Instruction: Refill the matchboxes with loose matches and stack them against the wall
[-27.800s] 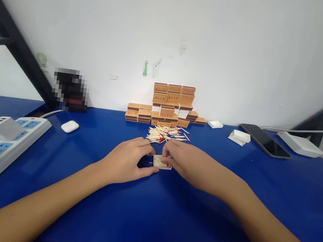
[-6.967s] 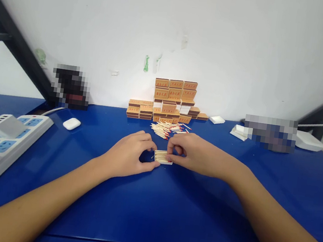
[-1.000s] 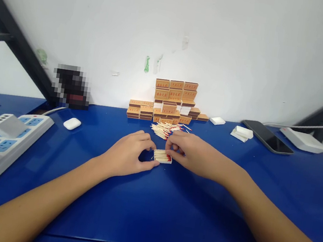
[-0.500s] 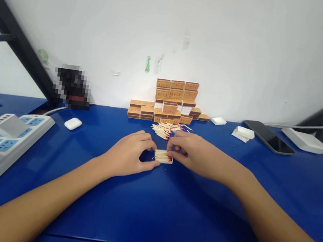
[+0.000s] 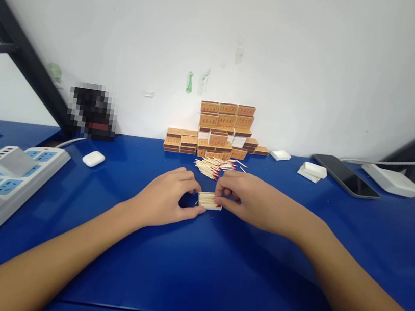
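Observation:
A small white matchbox tray (image 5: 209,208) full of matches (image 5: 208,198) lies on the blue table, red heads towards the right. My left hand (image 5: 171,196) grips its left end, index finger at the far corner and thumb at the near edge. At the right end, my right hand (image 5: 242,194) has its fingertips pinched together on the matches, covering some of the heads. Just beyond the tray is a loose pile of red-tipped matches (image 5: 208,166). Behind that pile rise stacked matchboxes (image 5: 226,121) in orange-brown covers.
Lower matchbox stacks (image 5: 181,141) flank the taller one. To the right are white empty trays (image 5: 312,171), a phone (image 5: 345,176) and a white device (image 5: 393,181) with a cable. On the left lie a white earphone case (image 5: 94,158) and a large power strip (image 5: 13,190).
My right hand has shifted slightly, its fingertips covering more of the match heads at the tray's right end. My left hand and the tray stay in place.

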A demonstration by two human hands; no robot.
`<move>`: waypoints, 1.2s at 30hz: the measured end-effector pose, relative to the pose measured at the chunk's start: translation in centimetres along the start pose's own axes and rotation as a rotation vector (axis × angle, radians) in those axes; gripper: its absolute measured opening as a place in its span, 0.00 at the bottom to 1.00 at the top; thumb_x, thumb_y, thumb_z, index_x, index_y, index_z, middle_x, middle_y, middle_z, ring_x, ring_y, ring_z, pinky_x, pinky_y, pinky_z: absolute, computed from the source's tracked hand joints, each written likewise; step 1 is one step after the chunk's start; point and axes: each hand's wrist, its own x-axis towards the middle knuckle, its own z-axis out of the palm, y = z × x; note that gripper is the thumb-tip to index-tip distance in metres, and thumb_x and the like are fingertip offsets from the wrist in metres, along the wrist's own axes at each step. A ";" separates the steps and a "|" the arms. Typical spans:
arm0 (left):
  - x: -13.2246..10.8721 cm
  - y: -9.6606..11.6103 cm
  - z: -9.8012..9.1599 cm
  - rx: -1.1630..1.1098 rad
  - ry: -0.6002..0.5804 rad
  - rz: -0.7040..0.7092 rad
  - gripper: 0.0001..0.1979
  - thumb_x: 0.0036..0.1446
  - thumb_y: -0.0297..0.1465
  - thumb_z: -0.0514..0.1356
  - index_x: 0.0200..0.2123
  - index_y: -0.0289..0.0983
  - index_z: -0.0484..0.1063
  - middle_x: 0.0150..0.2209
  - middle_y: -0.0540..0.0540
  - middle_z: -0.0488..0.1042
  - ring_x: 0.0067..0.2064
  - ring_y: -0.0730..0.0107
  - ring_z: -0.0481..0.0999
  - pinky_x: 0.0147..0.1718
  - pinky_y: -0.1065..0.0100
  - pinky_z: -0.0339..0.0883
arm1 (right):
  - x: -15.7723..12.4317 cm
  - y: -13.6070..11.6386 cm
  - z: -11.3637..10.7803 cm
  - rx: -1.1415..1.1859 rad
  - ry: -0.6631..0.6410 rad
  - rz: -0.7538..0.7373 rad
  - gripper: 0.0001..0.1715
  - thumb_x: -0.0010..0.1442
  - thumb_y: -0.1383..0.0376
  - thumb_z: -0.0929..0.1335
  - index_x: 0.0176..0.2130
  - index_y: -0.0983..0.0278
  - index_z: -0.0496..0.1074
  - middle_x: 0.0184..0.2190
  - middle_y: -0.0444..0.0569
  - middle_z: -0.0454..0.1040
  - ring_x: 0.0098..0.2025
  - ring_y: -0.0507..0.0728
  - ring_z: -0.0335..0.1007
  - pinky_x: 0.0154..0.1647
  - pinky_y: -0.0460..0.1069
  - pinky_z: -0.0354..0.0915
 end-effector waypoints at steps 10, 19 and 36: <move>-0.1 0.1 0.0 -0.003 0.003 -0.002 0.14 0.63 0.42 0.67 0.42 0.37 0.77 0.38 0.44 0.76 0.43 0.59 0.73 0.43 0.58 0.70 | 0.0 -0.4 -0.1 -0.038 -0.031 0.024 0.06 0.67 0.68 0.68 0.36 0.62 0.73 0.37 0.48 0.77 0.38 0.56 0.68 0.39 0.50 0.60; -0.1 0.1 0.0 -0.003 0.001 0.002 0.14 0.63 0.42 0.67 0.42 0.37 0.77 0.38 0.44 0.76 0.43 0.59 0.73 0.43 0.58 0.70 | 0.1 0.0 0.1 -0.013 0.015 -0.014 0.04 0.66 0.70 0.68 0.37 0.62 0.72 0.38 0.48 0.76 0.37 0.55 0.68 0.38 0.49 0.60; -0.1 0.1 -0.1 -0.001 -0.003 -0.003 0.13 0.63 0.41 0.67 0.41 0.37 0.76 0.39 0.45 0.76 0.43 0.59 0.73 0.42 0.58 0.70 | 0.5 -0.1 0.8 -0.027 0.038 -0.048 0.08 0.68 0.72 0.66 0.37 0.64 0.72 0.38 0.48 0.74 0.39 0.55 0.68 0.41 0.50 0.61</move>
